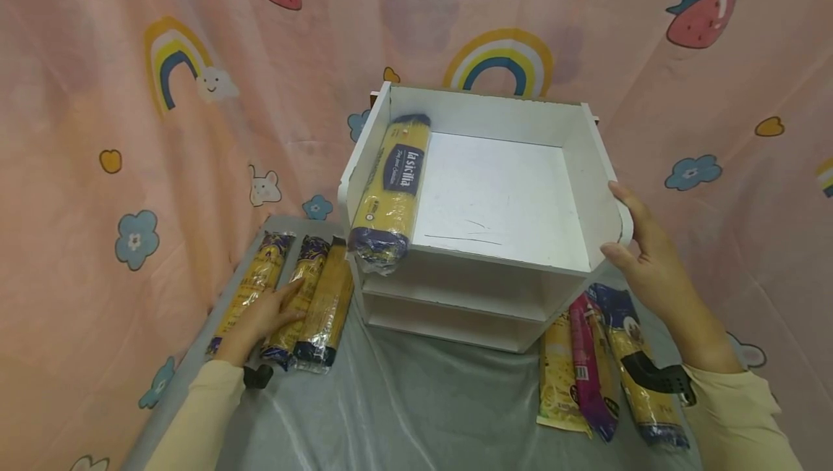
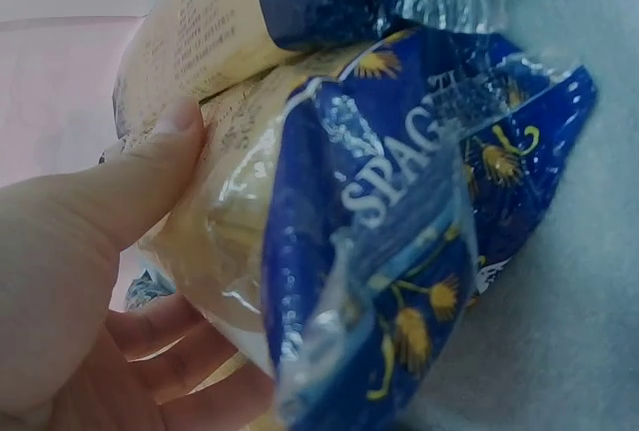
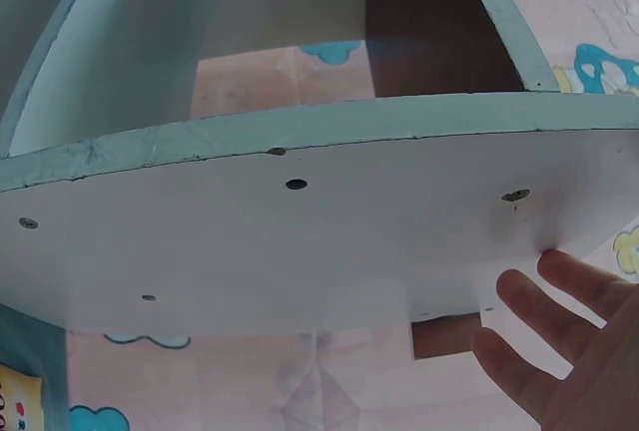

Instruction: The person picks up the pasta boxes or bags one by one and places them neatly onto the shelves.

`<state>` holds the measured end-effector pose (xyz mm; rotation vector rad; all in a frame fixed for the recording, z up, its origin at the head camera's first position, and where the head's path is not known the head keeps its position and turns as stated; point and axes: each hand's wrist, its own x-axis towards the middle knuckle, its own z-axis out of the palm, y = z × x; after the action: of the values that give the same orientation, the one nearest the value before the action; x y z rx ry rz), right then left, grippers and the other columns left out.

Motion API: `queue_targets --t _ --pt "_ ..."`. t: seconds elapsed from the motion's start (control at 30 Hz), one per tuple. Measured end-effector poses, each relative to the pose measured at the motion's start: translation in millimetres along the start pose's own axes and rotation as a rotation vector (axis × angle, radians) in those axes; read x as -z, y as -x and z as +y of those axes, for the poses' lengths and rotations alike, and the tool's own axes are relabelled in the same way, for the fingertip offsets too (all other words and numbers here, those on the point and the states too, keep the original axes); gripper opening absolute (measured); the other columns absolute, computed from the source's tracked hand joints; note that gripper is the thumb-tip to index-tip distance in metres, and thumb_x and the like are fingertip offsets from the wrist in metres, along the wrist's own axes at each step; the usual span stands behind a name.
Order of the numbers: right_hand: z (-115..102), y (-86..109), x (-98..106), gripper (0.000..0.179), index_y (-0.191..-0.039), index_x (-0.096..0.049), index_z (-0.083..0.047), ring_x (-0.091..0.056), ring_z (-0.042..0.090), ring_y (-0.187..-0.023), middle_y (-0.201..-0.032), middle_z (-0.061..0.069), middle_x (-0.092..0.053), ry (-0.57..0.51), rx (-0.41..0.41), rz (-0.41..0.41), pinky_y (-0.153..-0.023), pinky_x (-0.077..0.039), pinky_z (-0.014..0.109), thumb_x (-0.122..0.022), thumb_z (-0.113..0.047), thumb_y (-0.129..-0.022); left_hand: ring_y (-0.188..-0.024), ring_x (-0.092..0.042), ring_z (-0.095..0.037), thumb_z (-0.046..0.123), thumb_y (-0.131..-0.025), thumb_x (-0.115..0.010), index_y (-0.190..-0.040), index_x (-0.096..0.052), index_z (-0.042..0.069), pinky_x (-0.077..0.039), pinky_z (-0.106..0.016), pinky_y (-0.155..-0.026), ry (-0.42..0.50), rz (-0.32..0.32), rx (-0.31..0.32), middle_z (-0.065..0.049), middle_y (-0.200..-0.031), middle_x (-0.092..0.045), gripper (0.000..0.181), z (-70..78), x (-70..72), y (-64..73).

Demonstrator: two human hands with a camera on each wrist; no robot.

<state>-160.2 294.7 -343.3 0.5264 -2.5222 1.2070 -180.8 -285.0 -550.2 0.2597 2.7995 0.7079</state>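
On the left, my left hand (image 1: 265, 317) holds the middle one of three yellow spaghetti packs. In the left wrist view, the thumb lies along one side of this spaghetti pack (image 2: 369, 192) and the fingers curl round the other; its blue end faces the camera. My right hand (image 1: 651, 268) touches the right side wall of a white shelf unit (image 1: 494, 196), fingers fairly straight against the outer panel and thumb at the front edge. Another spaghetti pack (image 1: 393, 189) lies along the left wall of the top tray, its blue end over the front edge.
Beside the left hand lie a pack (image 1: 257, 283) on its outer side and another pack (image 1: 328, 304) against the shelf unit. Right of the unit are a yellow pack (image 1: 558, 377), a magenta pack (image 1: 588, 370) and a blue-ended pack (image 1: 641, 377). A patterned pink curtain (image 1: 293, 109) hangs behind the grey-covered table (image 1: 403, 413).
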Motion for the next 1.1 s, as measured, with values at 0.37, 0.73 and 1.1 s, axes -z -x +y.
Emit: queue_targets --t 0.37,0.73,1.1 --pt "-1 1.0 -1 0.074 -0.158 -0.024 -0.023 -0.025 0.06 -0.14 -0.163 0.018 -0.022 0.009 -0.009 -0.005 -0.099 -0.019 0.084 -0.061 -0.013 -0.095 -0.12 -0.049 -0.06 0.034 -0.096 -0.065 -0.157 -0.028 0.015 -0.046 -0.07 -0.092 0.022 -0.017 0.035 -0.049 -0.144 -0.029 0.074 -2.1 -2.5 0.0" --pt "0 1.9 -2 0.071 -0.158 -0.024 -0.022 -0.027 0.029 -0.149 -0.164 0.015 -0.023 -0.044 0.0 -0.002 -0.105 -0.016 0.082 -0.061 -0.02 -0.097 -0.117 -0.05 -0.063 0.032 -0.097 -0.064 -0.156 -0.027 0.007 -0.044 -0.071 -0.095 0.019 0.015 -0.025 -0.044 -0.141 -0.04 0.073 -4.3 -7.2 1.2" --pt "0 1.5 -1 0.07 -0.157 -0.025 -0.022 -0.025 0.051 -0.144 -0.163 0.017 -0.024 -0.029 -0.01 0.005 -0.102 -0.017 0.083 -0.062 -0.022 -0.097 -0.05 -0.053 -0.017 0.01 -0.092 -0.067 -0.154 -0.025 0.0 -0.053 -0.038 -0.066 0.124 -0.01 -0.193 -0.037 -0.141 -0.047 0.075 -11.3 -1.0 -4.2"
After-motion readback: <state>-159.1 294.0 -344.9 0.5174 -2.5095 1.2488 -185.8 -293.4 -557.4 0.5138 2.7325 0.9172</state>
